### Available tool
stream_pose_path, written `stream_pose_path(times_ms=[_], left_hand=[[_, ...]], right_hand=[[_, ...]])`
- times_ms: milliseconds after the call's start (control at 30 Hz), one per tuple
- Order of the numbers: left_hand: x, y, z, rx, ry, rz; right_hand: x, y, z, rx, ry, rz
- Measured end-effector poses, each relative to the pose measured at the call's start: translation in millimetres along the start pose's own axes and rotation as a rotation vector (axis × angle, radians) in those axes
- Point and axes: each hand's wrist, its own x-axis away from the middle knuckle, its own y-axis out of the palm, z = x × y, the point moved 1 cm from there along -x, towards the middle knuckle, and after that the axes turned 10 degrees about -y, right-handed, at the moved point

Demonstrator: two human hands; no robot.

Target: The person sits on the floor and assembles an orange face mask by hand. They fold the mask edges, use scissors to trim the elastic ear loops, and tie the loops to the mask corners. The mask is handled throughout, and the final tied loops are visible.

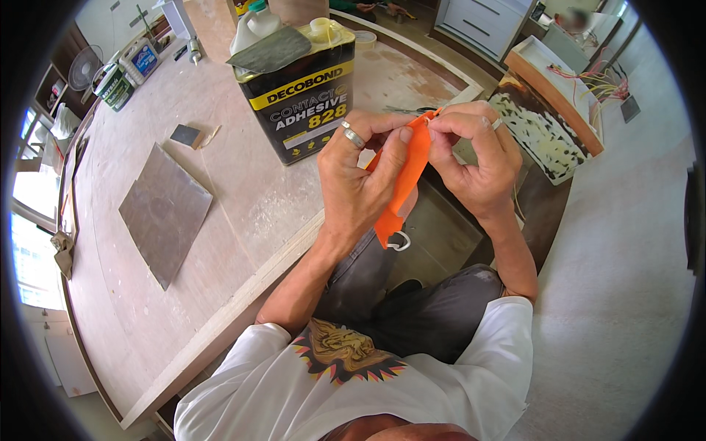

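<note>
In front of my chest I hold an orange folded strip, smooth and long, tilted with its top toward the far side. A thin white loop hangs from its lower end. My left hand is closed on the strip's left side, thumb pressed along it. At the upper end, the thumb and fingers of my right hand pinch its edge, close to the left fingertips. What exactly lies between the right fingertips is too small to make out.
A black and yellow adhesive tin stands on the pale worktable beyond my left hand. A grey diamond-shaped sheet and a small dark block lie to its left. At right are a stained board and loose wires.
</note>
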Motion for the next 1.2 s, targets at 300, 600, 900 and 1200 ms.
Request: stream_pose_path(times_ms=[300, 600, 900, 1200], left_hand=[[0, -1, 1, -0.023, 0.039, -0.005], [3, -2, 1, 0.054, -0.049, -0.008], [4, -4, 0, 0.132, -0.159, -0.039], [3, -3, -6, 0.08, -0.022, -0.076]], right_hand=[[-1, 0, 1, -0.015, -0.049, -0.004], [-4, -3, 1, -0.243, 0.051, -0.01], [1, -11, 6, -0.463, 0.356, -0.087], [1, -7, -3, -0.343, 0.309, -0.132]])
